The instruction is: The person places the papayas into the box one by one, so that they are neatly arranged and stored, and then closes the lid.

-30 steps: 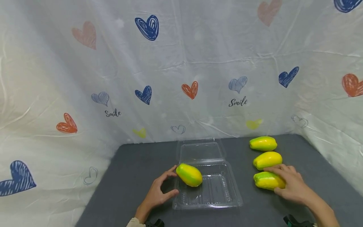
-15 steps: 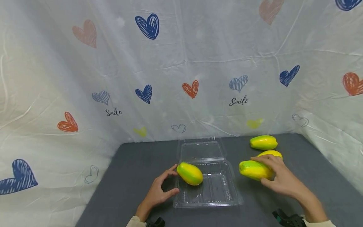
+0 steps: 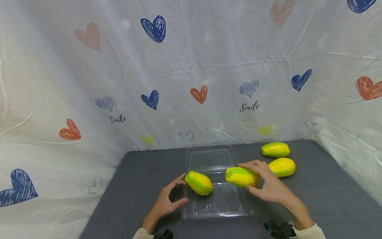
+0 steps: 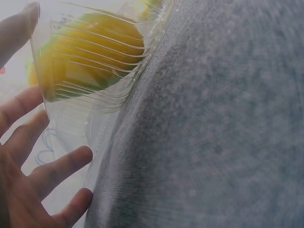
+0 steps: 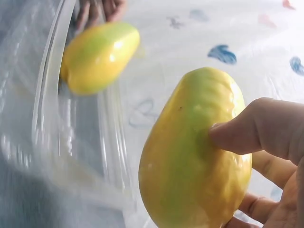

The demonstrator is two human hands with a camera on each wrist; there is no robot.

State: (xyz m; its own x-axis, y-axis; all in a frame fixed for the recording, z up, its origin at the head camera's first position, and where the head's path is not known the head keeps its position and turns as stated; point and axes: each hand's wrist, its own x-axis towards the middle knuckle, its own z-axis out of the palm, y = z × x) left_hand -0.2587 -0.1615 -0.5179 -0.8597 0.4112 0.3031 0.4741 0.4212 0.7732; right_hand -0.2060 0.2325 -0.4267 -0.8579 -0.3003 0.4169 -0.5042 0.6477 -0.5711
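My right hand [image 3: 268, 184] holds a yellow-green papaya [image 3: 241, 176] over the right part of a clear plastic clamshell box [image 3: 219, 215]. In the right wrist view its thumb presses one side of the held papaya [image 5: 190, 156], with fingers behind. A second papaya [image 3: 199, 183] lies in the box's left side. At the box's left edge is my left hand [image 3: 165, 200], thumb and fingers spread. In the left wrist view the fingertips [image 4: 32, 12] of that hand meet the clear wall, through which the papaya [image 4: 95, 52] shows.
Two more papayas lie on the right of the dark grey table [image 3: 143, 186], one farther back [image 3: 275, 149] and one nearer [image 3: 283, 167]. The box's lid [image 3: 211, 158] lies folded back behind it. A white curtain [image 3: 167, 66] with printed hearts encloses the table.
My right hand has lifted the nearest papaya from the row at the right and carried it left to the box. My left hand stays at the box's edge.
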